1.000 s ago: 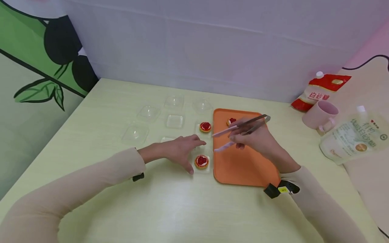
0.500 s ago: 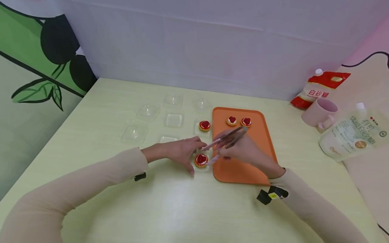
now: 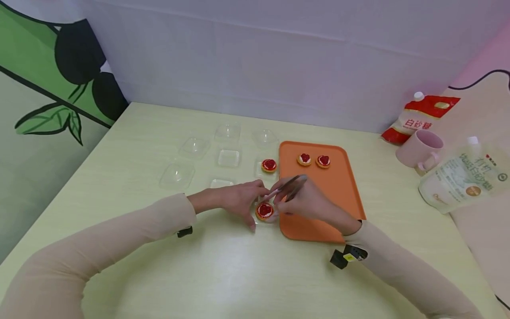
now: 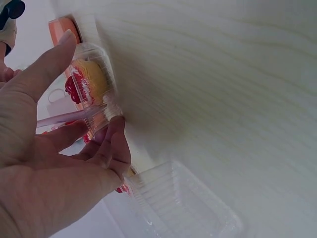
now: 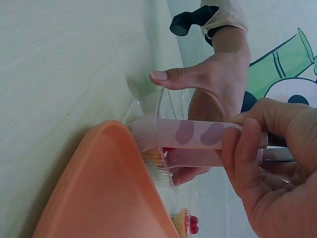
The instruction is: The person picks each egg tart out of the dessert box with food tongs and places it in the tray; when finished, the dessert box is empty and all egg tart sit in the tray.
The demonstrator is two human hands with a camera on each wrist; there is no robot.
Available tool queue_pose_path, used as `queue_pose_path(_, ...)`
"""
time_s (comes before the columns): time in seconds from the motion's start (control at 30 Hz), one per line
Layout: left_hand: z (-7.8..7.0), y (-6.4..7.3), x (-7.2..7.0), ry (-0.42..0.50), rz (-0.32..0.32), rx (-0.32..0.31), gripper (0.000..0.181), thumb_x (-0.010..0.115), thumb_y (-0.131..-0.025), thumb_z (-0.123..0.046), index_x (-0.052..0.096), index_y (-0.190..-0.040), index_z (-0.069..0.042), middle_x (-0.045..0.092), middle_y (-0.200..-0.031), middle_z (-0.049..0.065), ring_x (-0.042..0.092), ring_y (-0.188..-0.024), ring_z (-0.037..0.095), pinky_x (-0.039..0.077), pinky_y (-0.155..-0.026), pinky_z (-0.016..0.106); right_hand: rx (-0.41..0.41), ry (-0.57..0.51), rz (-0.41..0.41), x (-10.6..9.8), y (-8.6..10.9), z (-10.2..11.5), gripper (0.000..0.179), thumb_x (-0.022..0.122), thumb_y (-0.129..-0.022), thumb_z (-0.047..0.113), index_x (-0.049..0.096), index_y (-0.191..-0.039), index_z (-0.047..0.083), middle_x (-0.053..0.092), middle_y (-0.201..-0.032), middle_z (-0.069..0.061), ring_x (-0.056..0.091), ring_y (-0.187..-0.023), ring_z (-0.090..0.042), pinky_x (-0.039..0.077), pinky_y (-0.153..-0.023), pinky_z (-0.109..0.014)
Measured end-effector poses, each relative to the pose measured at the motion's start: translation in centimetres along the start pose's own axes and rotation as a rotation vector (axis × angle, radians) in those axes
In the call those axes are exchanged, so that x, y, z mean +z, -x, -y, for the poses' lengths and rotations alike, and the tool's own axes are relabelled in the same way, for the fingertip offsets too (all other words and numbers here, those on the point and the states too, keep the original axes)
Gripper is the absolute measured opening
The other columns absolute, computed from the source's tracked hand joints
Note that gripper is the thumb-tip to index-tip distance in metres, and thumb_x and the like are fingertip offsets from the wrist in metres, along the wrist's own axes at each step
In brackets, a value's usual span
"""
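Note:
My left hand [image 3: 239, 199] straddles a small clear plastic box [image 4: 105, 62], thumb at one side and bent fingers at the other, holding it. Inside sits a round tart [image 3: 264, 212] with white cream and red topping. In my right hand [image 3: 304, 199] is a pair of tongs [image 5: 195, 133] with metal handles and pale pink, patterned arms. The tips reach into the box and flank the tart. A second tart [image 3: 268, 165] rests in another box just behind.
The orange tray [image 3: 314, 228] lies right of the boxes, with two tarts [image 3: 304, 159] near its back. Clear lids [image 3: 177, 174] and box bases [image 3: 229, 157] stand at left. A pink mug [image 3: 416, 150], a red-and-white bag [image 3: 418, 117] and a pale pouch [image 3: 454, 184] are at right.
My right hand has moved left from over the tray, bringing the tongs down around the tart in the near box. The left hand stays nearly still at that box.

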State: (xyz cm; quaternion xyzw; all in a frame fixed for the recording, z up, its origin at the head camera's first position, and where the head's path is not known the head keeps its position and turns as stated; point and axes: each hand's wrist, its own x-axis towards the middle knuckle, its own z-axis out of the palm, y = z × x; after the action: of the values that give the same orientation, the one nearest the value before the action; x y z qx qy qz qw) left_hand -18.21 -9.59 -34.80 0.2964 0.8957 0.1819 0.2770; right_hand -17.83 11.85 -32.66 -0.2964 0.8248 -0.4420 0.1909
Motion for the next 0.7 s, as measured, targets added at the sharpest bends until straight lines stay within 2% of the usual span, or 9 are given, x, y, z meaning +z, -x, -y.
queue_pose_path(0.13, 0.06, -0.02, 0.07, -0.006, 0.001, 0.002, 0.095, 0.092, -0.070, -0.030, 0.044, -0.149, -0.007, 0.048, -0.125, 0.006, 0.053, -0.117, 0.022, 0.048, -0.099, 0.034, -0.015, 0.021, 0.005, 0.13, -0.15, 0.00, 0.023, 0.071, -0.080, 0.001, 0.072, -0.103, 0.003, 0.073, -0.077, -0.004, 0.061, -0.055, -0.013, 0.051, -0.053, -0.027)
queue_pose_path(0.27, 0.06, -0.03, 0.04, -0.009, 0.004, -0.002, 0.093, 0.092, -0.070, -0.031, 0.046, -0.148, -0.008, 0.047, -0.126, 0.005, 0.053, -0.112, 0.020, 0.049, -0.094, 0.032, 0.008, 0.050, 0.009, 0.16, -0.20, 0.27, 0.019, 0.072, -0.081, 0.003, 0.072, -0.101, 0.003, 0.071, -0.074, -0.002, 0.062, -0.055, -0.014, 0.052, -0.054, -0.027)
queue_pose_path(0.43, 0.08, -0.03, -0.02, -0.009, 0.013, -0.015, 0.093, 0.092, -0.070, -0.032, 0.047, -0.147, -0.009, 0.047, -0.125, 0.005, 0.053, -0.111, 0.020, 0.050, -0.093, 0.032, 0.038, 0.031, 0.007, 0.29, -0.24, 0.43, 0.020, 0.072, -0.082, 0.002, 0.072, -0.101, 0.001, 0.071, -0.074, -0.004, 0.065, -0.055, -0.015, 0.055, -0.056, -0.029)
queue_pose_path(0.7, 0.14, -0.17, 0.02, -0.014, 0.020, -0.027, 0.093, 0.092, -0.070, -0.032, 0.046, -0.149, -0.011, 0.046, -0.126, 0.005, 0.052, -0.112, 0.020, 0.049, -0.095, 0.032, 0.034, 0.034, -0.015, 0.35, -0.32, 0.19, 0.018, 0.071, -0.081, 0.001, 0.073, -0.099, 0.001, 0.070, -0.074, -0.005, 0.065, -0.056, -0.013, 0.056, -0.055, -0.028)
